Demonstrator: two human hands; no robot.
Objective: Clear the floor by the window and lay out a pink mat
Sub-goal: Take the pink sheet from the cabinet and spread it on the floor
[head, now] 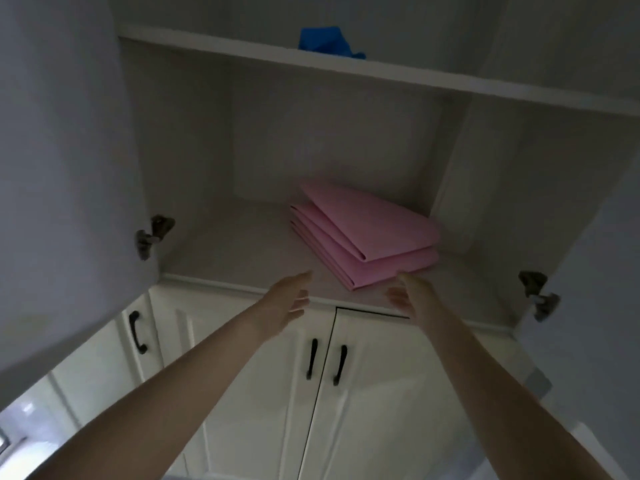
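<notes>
A folded pink mat lies on the lower shelf of an open white cupboard, towards the right. Both my arms reach up at it. My left hand is stretched out with straight fingers just left of the mat's front corner, not touching it. My right hand is held open just right of that corner, its fingertips close to the mat's edge. Neither hand holds anything.
The cupboard's two doors stand open on either side, hinges showing. A blue bundle sits on the upper shelf. Below are shut white cabinet doors with black handles.
</notes>
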